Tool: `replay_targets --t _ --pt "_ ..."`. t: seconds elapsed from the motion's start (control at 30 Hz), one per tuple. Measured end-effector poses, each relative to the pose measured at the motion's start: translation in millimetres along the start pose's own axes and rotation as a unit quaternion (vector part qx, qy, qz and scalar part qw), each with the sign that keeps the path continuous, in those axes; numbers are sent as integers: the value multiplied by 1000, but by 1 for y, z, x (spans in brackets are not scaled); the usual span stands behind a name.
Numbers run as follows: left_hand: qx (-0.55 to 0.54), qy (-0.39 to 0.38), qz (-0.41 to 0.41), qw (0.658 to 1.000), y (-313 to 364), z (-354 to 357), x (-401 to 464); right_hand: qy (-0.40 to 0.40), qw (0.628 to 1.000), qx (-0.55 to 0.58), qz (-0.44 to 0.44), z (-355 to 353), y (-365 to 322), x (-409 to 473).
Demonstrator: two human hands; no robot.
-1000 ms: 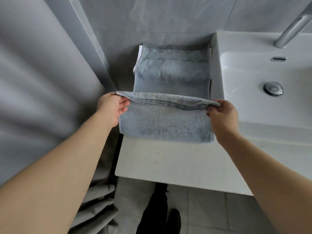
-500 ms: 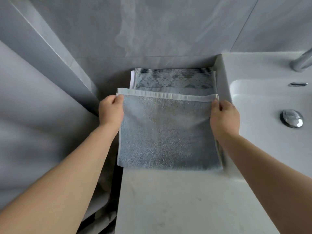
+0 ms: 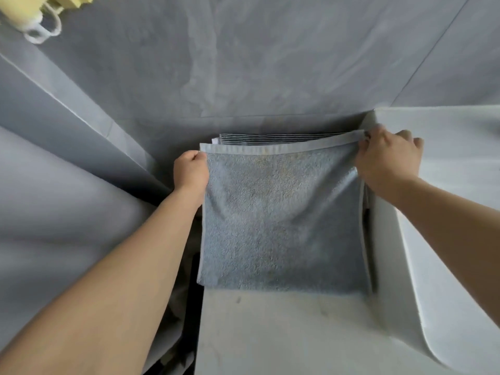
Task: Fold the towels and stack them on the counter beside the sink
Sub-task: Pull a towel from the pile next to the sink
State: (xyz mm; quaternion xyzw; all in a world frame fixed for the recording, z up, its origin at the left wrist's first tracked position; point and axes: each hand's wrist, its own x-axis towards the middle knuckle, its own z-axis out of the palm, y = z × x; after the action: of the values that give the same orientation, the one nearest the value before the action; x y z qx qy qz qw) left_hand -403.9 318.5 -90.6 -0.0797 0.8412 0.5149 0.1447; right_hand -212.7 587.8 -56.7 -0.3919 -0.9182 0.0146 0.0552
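Note:
A grey-blue towel [image 3: 281,220] lies folded over itself on the white counter [image 3: 284,334], between the wall and the sink. Its folded-over flap reaches almost to the far edge, where a dark striped border [image 3: 270,137] of the layer below still shows. My left hand [image 3: 190,173] grips the flap's far left corner. My right hand [image 3: 387,158] pinches the far right corner, held slightly above the layer beneath. The hem between my hands sags a little.
The white sink basin [image 3: 438,212] rises right beside the towel on the right. A grey tiled wall [image 3: 243,63] stands behind. A grey curtain [image 3: 54,212] hangs at the left, past the counter's edge. A pale yellow object [image 3: 35,12] hangs at the upper left.
Both hands carried the towel's near edge up and away over the rest, so the flap now covers nearly all of the lower layer. The view has tilted upward.

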Motion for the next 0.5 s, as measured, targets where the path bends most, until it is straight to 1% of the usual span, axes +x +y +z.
replay_targets --t 0.17,0.33,0.43,0.5 --pt "34 51 24 998 4 33 23 13 999 -38 -8 12 -5 40" --pt "61 53 38 996 -3 52 41 32 994 -94 -41 23 -5 63" --pt "110 71 74 989 -1 61 41 19 988 -132 -78 34 -1 60" --pt "167 81 110 976 2 66 37 30 985 -141 -93 37 -1 59"
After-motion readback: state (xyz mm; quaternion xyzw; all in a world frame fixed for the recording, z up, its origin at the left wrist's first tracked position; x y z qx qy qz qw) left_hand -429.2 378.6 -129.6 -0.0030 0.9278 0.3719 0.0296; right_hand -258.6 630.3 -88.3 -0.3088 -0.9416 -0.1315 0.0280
